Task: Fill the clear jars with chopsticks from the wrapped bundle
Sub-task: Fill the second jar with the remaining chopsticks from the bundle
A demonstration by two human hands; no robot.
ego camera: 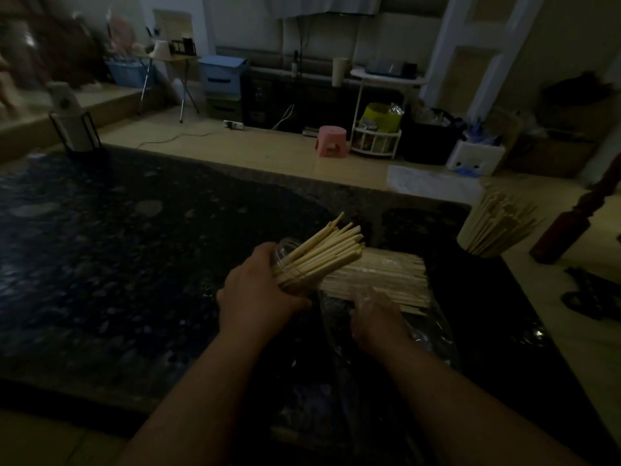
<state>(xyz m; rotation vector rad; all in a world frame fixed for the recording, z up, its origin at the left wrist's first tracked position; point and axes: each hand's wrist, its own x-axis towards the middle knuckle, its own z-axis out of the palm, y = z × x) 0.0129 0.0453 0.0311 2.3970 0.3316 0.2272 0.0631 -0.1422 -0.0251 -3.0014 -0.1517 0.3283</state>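
My left hand (258, 294) grips a clear jar (285, 253) tilted to the right, with pale chopsticks (332, 247) sticking out of its mouth. Just right of it the wrapped bundle (383, 277) of chopsticks lies flat on the dark stone table (117, 250), its clear plastic wrap (430, 327) spread open toward me. My right hand (376, 321) rests on the near end of the bundle, under or against the plastic; whether its fingers pinch any sticks is hidden. A second jar (494, 227), full of chopsticks, stands at the table's right corner.
A white object in a black wire stand (75, 129) sits at the table's far left edge. Beyond the right edge are a dark red turned wooden post (571, 223) and black sandals (591, 294) on the floor. A pink stool (331, 141) stands farther back.
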